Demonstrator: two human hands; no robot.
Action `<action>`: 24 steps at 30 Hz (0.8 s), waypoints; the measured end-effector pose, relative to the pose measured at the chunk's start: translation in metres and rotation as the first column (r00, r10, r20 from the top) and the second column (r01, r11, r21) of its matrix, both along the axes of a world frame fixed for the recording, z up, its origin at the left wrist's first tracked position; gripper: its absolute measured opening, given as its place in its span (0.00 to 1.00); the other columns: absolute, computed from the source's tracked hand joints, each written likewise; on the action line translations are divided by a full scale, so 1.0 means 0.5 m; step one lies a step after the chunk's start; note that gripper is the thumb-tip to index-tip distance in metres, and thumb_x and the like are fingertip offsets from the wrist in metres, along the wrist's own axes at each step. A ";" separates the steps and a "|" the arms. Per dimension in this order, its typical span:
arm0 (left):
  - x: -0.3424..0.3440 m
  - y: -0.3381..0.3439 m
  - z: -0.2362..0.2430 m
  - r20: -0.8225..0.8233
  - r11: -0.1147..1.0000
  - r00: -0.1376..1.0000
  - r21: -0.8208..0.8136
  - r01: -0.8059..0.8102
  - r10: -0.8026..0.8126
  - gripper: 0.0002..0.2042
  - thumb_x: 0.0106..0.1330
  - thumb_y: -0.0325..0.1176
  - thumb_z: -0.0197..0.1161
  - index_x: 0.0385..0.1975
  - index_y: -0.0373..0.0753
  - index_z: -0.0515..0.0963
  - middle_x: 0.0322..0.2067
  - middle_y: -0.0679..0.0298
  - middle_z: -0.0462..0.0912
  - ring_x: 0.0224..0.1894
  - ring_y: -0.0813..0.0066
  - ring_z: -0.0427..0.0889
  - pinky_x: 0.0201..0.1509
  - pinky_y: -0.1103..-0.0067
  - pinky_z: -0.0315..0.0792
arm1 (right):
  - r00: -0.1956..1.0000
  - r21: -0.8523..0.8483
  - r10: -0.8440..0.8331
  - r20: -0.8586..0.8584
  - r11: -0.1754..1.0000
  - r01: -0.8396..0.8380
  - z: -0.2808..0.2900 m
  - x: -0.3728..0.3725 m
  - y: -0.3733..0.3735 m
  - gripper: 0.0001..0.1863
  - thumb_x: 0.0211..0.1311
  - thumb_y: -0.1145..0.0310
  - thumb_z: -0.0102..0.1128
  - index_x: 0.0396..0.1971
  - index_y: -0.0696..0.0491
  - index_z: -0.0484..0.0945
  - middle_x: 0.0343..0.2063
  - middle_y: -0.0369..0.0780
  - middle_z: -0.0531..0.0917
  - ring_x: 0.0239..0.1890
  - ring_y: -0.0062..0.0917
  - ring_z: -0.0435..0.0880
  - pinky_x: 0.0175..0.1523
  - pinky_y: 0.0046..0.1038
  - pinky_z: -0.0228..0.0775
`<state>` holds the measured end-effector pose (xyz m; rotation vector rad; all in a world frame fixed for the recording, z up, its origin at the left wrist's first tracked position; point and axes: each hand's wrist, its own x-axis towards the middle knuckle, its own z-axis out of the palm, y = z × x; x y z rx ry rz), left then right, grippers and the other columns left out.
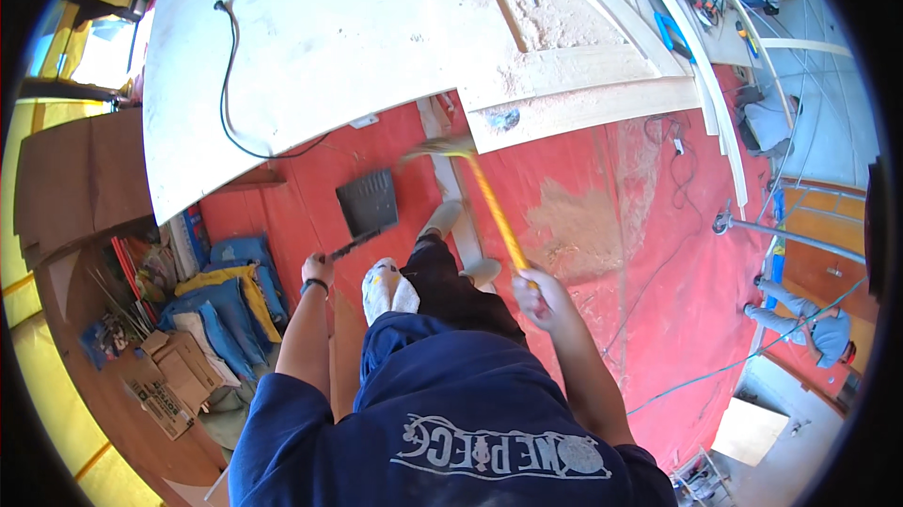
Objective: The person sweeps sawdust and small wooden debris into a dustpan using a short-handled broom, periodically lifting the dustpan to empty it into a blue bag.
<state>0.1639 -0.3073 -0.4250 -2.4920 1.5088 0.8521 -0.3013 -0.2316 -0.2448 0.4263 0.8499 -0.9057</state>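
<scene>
The left hand (318, 270) grips the dustpan (370, 205) left of centre; the right hand (543, 298) grips the broom (497, 209) at centre. A wide swing could knock the board (329, 37) above; a tilted dustpan could spill any sweepings.

Black cord (225, 93) curls across the white worktop (329, 37), ahead of the left grip (318, 270), and left of that grip, blue sacks (229, 319) beside a cardboard box (186, 366)!

Mine: one left grip (318, 269), one right grip (538, 299). One dustpan (368, 204), one broom (495, 209), two shoes (441, 219), three co-workers (820, 331), one cord (222, 7) on white surface (357, 27).
</scene>
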 end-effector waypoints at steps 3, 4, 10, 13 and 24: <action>0.024 0.025 0.042 -0.002 1.000 1.000 0.011 -0.016 0.016 0.14 0.56 0.42 0.57 0.33 0.39 0.80 0.33 0.52 0.81 0.39 0.56 0.80 0.45 0.69 0.73 | 0.997 -0.058 0.069 0.039 0.996 -0.067 -0.158 0.070 -0.109 0.06 0.60 0.72 0.49 0.35 0.53 0.64 0.18 0.34 0.68 0.11 0.12 0.64 0.12 0.13 0.53; 0.022 0.015 0.056 0.005 0.999 0.999 0.012 0.037 -0.037 0.14 0.56 0.42 0.57 0.33 0.39 0.80 0.32 0.52 0.81 0.38 0.56 0.80 0.44 0.69 0.73 | 0.996 0.001 0.037 0.083 0.999 -0.037 -0.207 0.088 -0.146 0.05 0.59 0.72 0.49 0.34 0.54 0.64 0.18 0.34 0.69 0.12 0.13 0.64 0.13 0.13 0.54; 0.039 -0.040 0.146 -0.014 0.981 0.981 -0.017 0.194 -0.194 0.14 0.55 0.42 0.57 0.30 0.38 0.80 0.30 0.53 0.81 0.37 0.55 0.80 0.43 0.67 0.73 | 0.997 -0.018 -0.062 -0.038 0.998 0.062 -0.375 0.135 -0.196 0.06 0.58 0.73 0.51 0.32 0.55 0.64 0.15 0.32 0.64 0.12 0.13 0.61 0.14 0.12 0.50; 0.102 -0.004 0.162 -0.033 0.993 0.993 -0.004 0.115 -0.115 0.14 0.55 0.42 0.58 0.31 0.38 0.80 0.30 0.53 0.81 0.36 0.56 0.81 0.42 0.68 0.73 | 0.988 -0.009 -0.143 0.063 0.990 0.144 -0.388 0.035 -0.093 0.07 0.60 0.71 0.49 0.30 0.55 0.61 0.14 0.33 0.62 0.11 0.14 0.59 0.12 0.15 0.49; 0.105 -0.064 0.047 -0.030 0.992 0.992 0.039 0.121 -0.120 0.15 0.56 0.43 0.57 0.33 0.39 0.80 0.33 0.53 0.81 0.38 0.56 0.80 0.44 0.69 0.73 | 0.892 0.156 -0.172 -0.417 0.954 0.257 -0.216 -0.076 0.095 0.03 0.59 0.74 0.43 0.29 0.52 0.61 0.12 0.32 0.63 0.11 0.16 0.61 0.13 0.17 0.52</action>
